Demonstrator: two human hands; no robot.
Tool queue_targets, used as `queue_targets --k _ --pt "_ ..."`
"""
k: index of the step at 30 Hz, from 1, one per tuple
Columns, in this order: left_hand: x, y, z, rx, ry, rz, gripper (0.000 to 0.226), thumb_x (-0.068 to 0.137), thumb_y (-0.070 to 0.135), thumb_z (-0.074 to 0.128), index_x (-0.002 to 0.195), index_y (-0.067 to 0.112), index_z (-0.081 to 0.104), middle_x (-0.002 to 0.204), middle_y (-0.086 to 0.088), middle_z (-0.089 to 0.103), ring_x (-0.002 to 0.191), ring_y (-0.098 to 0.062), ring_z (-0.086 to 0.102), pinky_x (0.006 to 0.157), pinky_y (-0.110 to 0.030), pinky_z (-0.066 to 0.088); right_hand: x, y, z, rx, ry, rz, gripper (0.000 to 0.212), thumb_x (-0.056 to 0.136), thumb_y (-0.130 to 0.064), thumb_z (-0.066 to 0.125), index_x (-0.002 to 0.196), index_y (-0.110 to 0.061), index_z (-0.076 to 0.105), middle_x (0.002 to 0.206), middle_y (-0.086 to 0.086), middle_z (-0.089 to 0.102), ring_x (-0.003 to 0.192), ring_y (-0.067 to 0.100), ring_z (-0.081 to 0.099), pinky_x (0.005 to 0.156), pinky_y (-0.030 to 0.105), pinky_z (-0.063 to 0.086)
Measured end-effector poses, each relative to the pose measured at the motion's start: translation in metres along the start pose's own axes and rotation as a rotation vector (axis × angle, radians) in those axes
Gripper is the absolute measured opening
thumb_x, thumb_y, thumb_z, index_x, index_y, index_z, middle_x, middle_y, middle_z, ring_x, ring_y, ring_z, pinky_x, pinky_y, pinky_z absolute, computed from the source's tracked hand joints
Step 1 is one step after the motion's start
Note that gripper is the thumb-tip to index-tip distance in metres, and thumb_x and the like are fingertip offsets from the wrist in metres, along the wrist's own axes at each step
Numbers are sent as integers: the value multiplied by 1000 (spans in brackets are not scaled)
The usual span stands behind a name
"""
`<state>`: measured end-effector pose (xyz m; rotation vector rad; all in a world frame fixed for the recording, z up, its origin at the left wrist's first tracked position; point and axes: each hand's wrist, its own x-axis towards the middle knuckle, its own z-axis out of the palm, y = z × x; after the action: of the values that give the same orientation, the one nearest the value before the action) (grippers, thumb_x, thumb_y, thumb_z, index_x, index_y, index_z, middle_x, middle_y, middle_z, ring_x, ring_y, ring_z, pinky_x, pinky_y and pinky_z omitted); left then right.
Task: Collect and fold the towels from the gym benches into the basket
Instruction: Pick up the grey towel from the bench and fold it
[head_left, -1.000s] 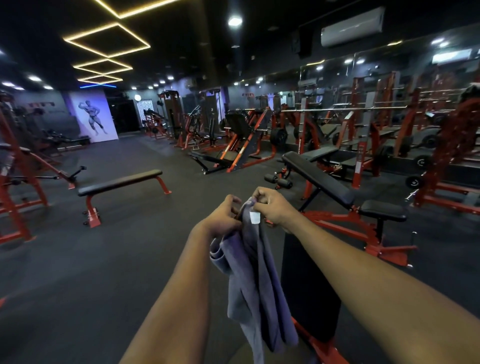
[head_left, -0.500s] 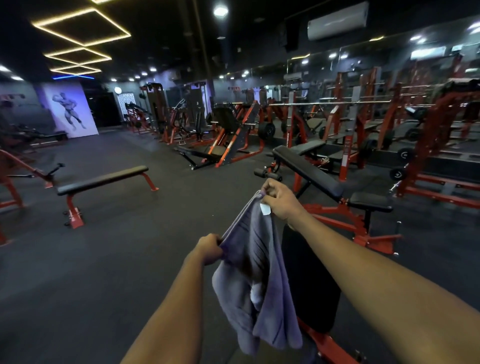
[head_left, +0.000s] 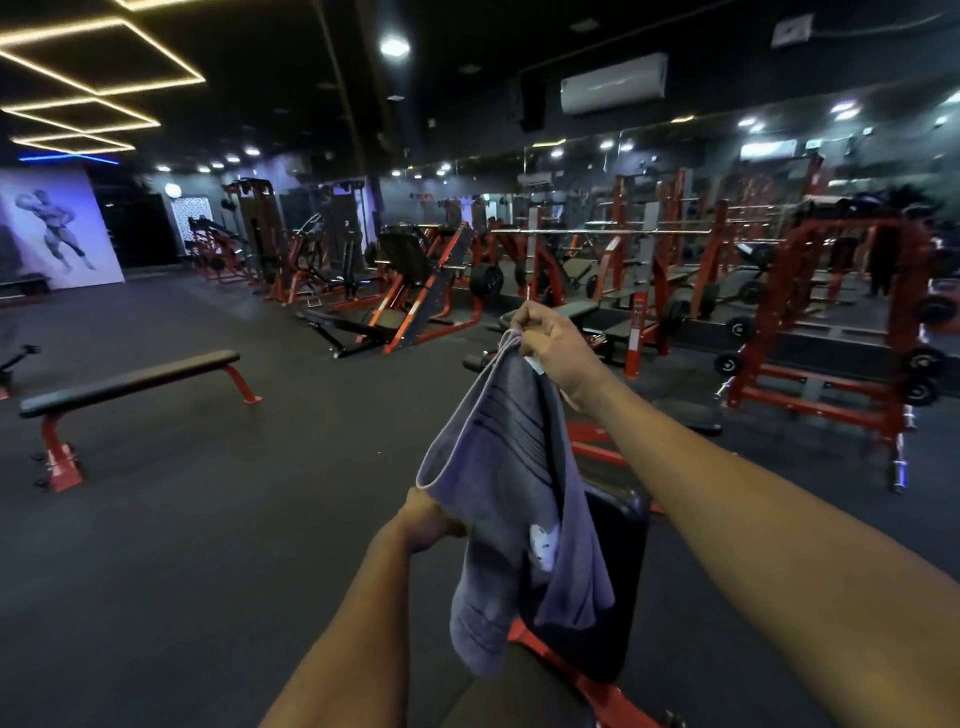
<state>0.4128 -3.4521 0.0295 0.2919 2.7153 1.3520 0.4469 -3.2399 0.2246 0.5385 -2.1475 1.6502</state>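
A grey-purple towel (head_left: 509, 499) with dark stripes hangs in front of me, stretched between both hands. My right hand (head_left: 553, 345) is raised and pinches one top corner, near a small white label. My left hand (head_left: 428, 519) is lower and grips the towel's edge further down. The rest of the cloth droops below my left hand, over a black bench pad (head_left: 613, 582) on a red frame. No basket is in view.
A flat black bench (head_left: 130, 382) with red legs stands on the dark floor to the left. Red racks, barbells and machines (head_left: 810, 312) line the mirrored wall on the right. An incline press machine (head_left: 405, 306) sits in the middle distance.
My hands have moved apart along the towel: the right one rose, the left one slid down its edge. The towel is now spread out more. The view has shifted to the right.
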Motion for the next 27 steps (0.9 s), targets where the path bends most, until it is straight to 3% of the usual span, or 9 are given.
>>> queue_targets --k 2,4,7,11,13,16,19,24,27 --pt "34 -27 17 -4 -59 13 81 44 26 87 120 14 61 104 -6 64 84 -14 64 70 -35 61 3 -2 -14 -15 36 6 24 92 3 44 77 -15 49 74 4 45 71 14 41 64 21 35" --pt "5 13 18 7 -138 13 67 53 19 88 116 17 64 103 -3 66 92 -15 66 77 -34 60 3 0 -26 -6 65 21 26 91 4 44 75 -16 49 69 0 46 65 9 42 64 22 35" --pt "-15 43 37 11 -318 27 28 71 -6 75 88 14 68 83 4 68 74 -4 63 68 -19 55 -1 5 -38 7 90 72 31 83 11 39 71 -16 48 64 -6 45 59 3 42 62 19 36" --pt "-20 60 62 -58 -368 34 32 74 -5 74 99 14 66 97 -1 64 91 -12 58 70 -8 50 -9 12 -48 3 67 109 29 75 11 39 69 -15 49 67 -6 48 60 3 44 62 19 36" --pt "-17 64 73 -52 -423 13 29 72 -6 75 94 14 70 91 1 68 87 -11 62 79 -20 55 -13 18 -53 -9 53 133 25 71 7 41 68 -16 50 66 -3 48 61 7 45 63 23 36" --pt "-15 64 79 -41 -530 21 30 66 -11 70 82 15 71 73 7 70 71 -5 64 77 -27 57 -21 26 -68 -58 96 157 18 68 -3 44 64 -19 51 65 -1 49 64 10 45 66 27 35" --pt "-11 49 79 -46 -507 -7 34 56 6 69 88 18 71 85 3 70 82 -10 63 86 -32 53 -28 35 -86 -117 192 183 16 69 -7 45 63 -20 52 65 0 47 68 13 45 73 32 36" --pt "-11 18 65 76 -476 -15 52 58 12 67 110 3 63 92 0 60 85 -11 54 77 -32 50 -42 54 -110 -299 422 262 18 84 -13 48 70 -19 56 72 2 54 72 17 49 68 33 38" --pt "-13 8 44 297 -473 -109 35 61 22 76 95 15 69 89 0 61 87 -14 59 87 -39 53 -52 66 -116 -423 551 315 14 95 -16 49 84 -15 58 75 3 54 65 15 47 59 29 36"
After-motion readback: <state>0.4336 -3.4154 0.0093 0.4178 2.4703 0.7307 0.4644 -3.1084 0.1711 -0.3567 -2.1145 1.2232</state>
